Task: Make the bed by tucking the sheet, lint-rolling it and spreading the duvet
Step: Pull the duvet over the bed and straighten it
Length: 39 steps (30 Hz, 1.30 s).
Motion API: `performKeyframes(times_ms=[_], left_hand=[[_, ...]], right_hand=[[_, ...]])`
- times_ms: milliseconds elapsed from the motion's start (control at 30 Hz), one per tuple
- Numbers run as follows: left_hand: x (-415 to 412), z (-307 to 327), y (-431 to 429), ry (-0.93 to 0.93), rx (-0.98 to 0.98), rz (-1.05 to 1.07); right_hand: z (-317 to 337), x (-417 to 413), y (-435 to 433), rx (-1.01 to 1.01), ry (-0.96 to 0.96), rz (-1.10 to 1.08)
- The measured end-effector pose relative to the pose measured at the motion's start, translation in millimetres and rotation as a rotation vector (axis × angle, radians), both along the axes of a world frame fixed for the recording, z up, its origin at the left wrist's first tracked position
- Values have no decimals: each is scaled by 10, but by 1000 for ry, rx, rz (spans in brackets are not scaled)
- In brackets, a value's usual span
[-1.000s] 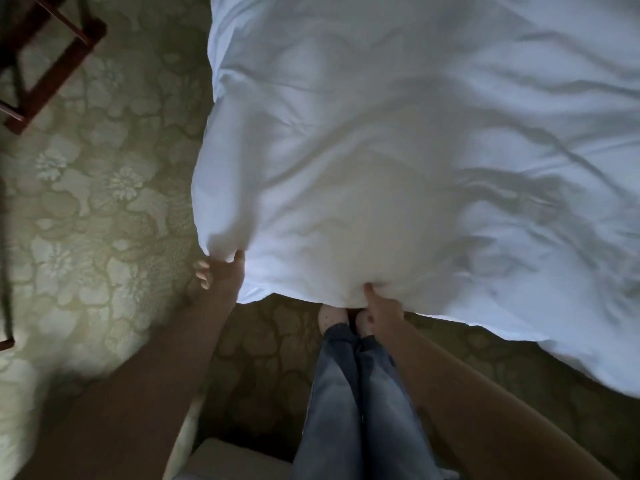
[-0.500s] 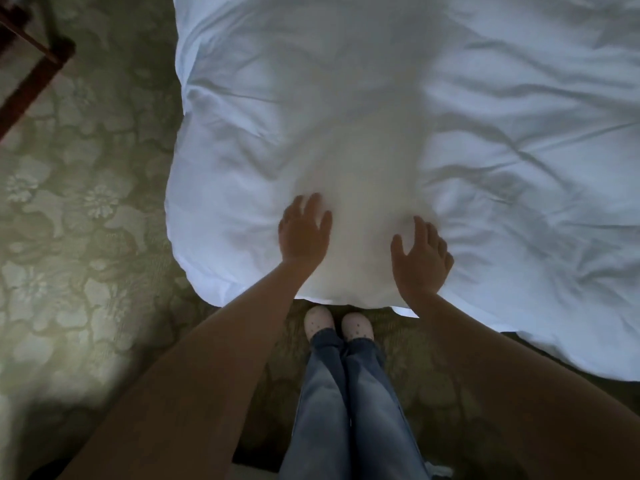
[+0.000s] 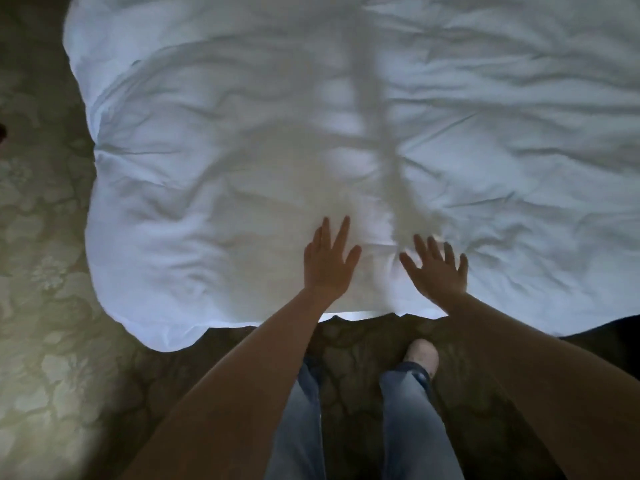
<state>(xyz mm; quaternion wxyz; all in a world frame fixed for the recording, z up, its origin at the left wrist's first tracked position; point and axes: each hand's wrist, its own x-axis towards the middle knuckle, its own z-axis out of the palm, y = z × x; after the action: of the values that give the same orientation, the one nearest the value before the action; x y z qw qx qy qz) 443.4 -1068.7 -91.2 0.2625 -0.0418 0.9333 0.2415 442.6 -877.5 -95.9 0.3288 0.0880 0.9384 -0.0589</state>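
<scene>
Resting on the duvet inside its near edge: left hand, right hand, grips spread; carpet beside.

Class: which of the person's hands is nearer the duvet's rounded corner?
Left. The left hand lies flat on the duvet, up and right of its corner; the right hand is farther right again.

- The duvet is white cloth, matt and soft-looking, puffed and creased all over with shallow wrinkles.
- The carpet is a woven pile, dull, in pale green with a raised-looking flower pattern; it takes no shine even where light falls on it.
- The jeans are faded blue denim, matt and a little coarse.
- The sock looks like pale knit cloth; its detail is too dim to tell.
</scene>
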Motion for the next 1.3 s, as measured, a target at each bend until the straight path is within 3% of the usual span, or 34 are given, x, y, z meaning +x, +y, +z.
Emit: performKeyframes(times_ms=[67, 133, 200, 300, 367, 500, 600, 833, 967, 1167, 1300], left_hand=[[-58, -14, 450, -86, -34, -110], [-151, -51, 905, -268, -38, -118], [-243, -44, 1416, -362, -80, 42], [-336, 25, 2193, -293, -164, 365], [-328, 34, 2628, -259, -178, 365], [-183, -67, 3199, -382, -132, 214], [-271, -72, 3675, -428, -102, 254], [-929, 139, 5175, -288, 109, 159], [-1211, 146, 5735, -182, 62, 4], [-1640, 104, 6761, -98, 41, -133], [-1701, -71, 7614, -198, 82, 21]], right_hand=[[18, -9, 445, 43, -243, -39], [59, 18, 882, 100, -315, -20], [102, 9, 1273, 96, -186, 8], [142, -76, 1789, 20, 39, 268], [113, -152, 2118, -13, 39, 375], [-27, -187, 2860, 26, -318, 308], [-107, -113, 3398, 4, -592, 182], [113, -402, 4483, -271, -160, -344], [212, -674, 5309, -281, 25, -631], [147, -890, 6513, -222, 208, -863], [-98, -1037, 7301, -273, 179, -921]])
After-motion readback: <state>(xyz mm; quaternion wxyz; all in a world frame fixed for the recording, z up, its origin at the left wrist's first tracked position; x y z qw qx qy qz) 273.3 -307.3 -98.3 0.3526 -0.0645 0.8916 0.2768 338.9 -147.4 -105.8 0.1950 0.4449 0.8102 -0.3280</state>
